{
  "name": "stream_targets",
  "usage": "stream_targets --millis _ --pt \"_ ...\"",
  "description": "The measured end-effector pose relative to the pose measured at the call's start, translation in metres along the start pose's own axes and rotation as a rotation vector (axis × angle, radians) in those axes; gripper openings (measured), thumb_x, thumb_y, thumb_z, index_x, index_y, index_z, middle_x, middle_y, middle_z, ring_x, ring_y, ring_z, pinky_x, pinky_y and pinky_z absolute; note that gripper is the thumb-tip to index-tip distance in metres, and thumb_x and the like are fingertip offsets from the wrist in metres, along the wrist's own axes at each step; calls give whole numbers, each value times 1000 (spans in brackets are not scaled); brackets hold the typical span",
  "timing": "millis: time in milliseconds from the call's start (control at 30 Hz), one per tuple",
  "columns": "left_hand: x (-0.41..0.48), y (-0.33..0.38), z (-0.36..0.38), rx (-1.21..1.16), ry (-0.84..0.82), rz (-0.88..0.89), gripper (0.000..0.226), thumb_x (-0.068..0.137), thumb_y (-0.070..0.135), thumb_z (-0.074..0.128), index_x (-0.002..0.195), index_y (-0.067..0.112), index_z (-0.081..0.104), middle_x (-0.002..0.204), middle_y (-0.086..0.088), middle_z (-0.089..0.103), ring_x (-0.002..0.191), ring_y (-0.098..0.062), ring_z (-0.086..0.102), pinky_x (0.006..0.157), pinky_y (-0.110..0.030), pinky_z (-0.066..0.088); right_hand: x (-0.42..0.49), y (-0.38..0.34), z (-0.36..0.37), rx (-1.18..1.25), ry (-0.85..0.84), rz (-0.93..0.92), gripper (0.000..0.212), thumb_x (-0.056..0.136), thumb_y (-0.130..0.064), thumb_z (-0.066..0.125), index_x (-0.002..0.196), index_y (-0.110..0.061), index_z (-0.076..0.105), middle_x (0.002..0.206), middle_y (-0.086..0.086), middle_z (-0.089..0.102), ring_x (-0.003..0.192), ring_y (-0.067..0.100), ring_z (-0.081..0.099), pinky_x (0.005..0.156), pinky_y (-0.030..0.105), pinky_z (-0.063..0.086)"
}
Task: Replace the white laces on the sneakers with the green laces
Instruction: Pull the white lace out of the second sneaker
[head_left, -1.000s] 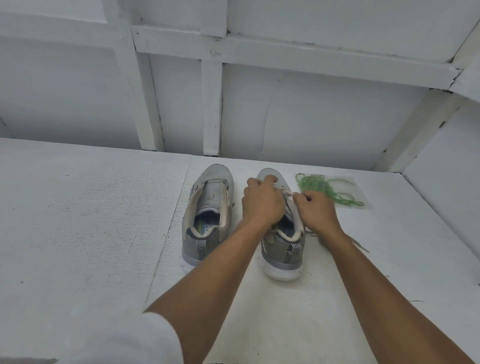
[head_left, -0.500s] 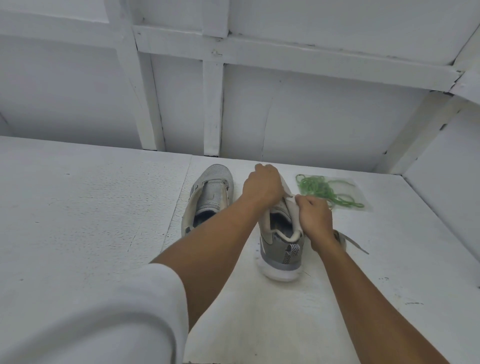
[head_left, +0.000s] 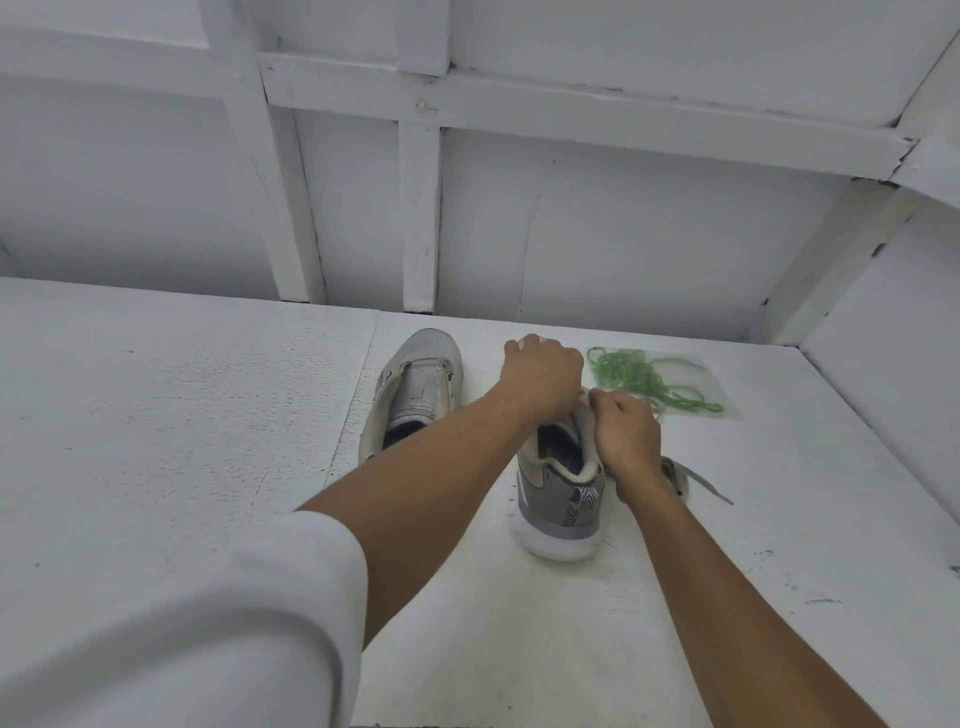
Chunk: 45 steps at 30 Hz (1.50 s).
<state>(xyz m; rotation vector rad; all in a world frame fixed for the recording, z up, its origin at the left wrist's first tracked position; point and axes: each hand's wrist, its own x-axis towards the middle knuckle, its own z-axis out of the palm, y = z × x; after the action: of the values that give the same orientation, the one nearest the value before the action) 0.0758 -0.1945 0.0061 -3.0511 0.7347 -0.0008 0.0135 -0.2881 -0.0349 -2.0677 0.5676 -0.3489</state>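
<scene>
Both curled: left hand (head_left: 543, 371) grips right sneaker (head_left: 563, 499), right hand (head_left: 626, 436) its collar (head_left: 582, 470).

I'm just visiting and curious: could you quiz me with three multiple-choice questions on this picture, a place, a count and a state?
1. Where are the green laces? A. right of both sneakers B. between them C. in a hand
2. How many sneakers stand on the table? A. one B. two C. three
3. The left sneaker is: A. laced green B. laced white C. unlaced
Answers: A, the bundle lies right of the right sneaker; B, a grey pair; C, no lace crosses its tongue.
</scene>
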Motion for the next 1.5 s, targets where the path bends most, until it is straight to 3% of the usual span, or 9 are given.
stream_targets --millis 133,267,400,533,700,867,1067,1267,1500 --pt "8 -30 -31 -12 105 -123 33 92 16 45 123 10 53 124 -10 56 118 -30 48 94 -39 37 -1 1 0 46 5 19 41 96 -28 48 59 -15 35 58 0 37 56 17 33 55 33 24" --pt "16 -60 -48 -62 152 -260 32 92 19 47 123 10 50 122 -11 55 117 -33 47 91 -39 36 -1 1 3 57 10 30 43 96 -30 49 58 -16 34 57 0 38 57 18 34 56 33 25" --pt "13 -37 -29 -100 64 -47 51 93 41 50 137 18 41 135 -10 48 124 -33 43 100 -44 36 -1 1 2 45 13 21 42 96 -29 48 58 -15 34 57 1 38 56 18 34 55 33 25" --pt "7 -12 -4 -9 -12 71 33 95 39 49 116 15 58 124 -9 55 120 -30 43 98 -41 34 0 2 3 25 27 13 42 96 -29 47 58 -13 37 58 2 41 57 17 36 55 33 27" --pt "6 -20 -25 -16 -6 31 27 93 22 49 116 9 56 119 -11 58 111 -29 54 87 -36 40 0 3 3 30 22 10 43 97 -28 47 58 -14 35 56 1 39 56 17 35 54 33 25" --pt "18 -64 -63 -38 165 -193 29 92 19 49 118 7 55 120 -13 56 112 -32 54 84 -36 40 0 4 4 48 15 20 43 97 -31 47 59 -14 36 58 1 41 58 18 37 57 34 27" --pt "19 -44 -45 -113 23 -74 59 91 44 56 140 16 39 138 -10 46 126 -34 44 100 -45 37 0 3 5 46 12 31 44 97 -30 47 58 -15 34 57 0 38 57 18 35 56 34 26" --pt "9 -5 0 -169 -58 52 28 92 34 55 105 11 62 113 -12 61 108 -30 56 86 -39 44 1 5 4 34 21 25 41 97 -28 45 61 -12 38 60 3 41 59 17 37 56 34 27" --pt "8 -31 -33 -206 45 0 22 89 18 53 108 9 62 110 -10 62 98 -29 60 78 -35 47 0 4 4 51 22 24 44 98 -29 46 58 -14 34 57 1 38 57 17 34 56 34 25"
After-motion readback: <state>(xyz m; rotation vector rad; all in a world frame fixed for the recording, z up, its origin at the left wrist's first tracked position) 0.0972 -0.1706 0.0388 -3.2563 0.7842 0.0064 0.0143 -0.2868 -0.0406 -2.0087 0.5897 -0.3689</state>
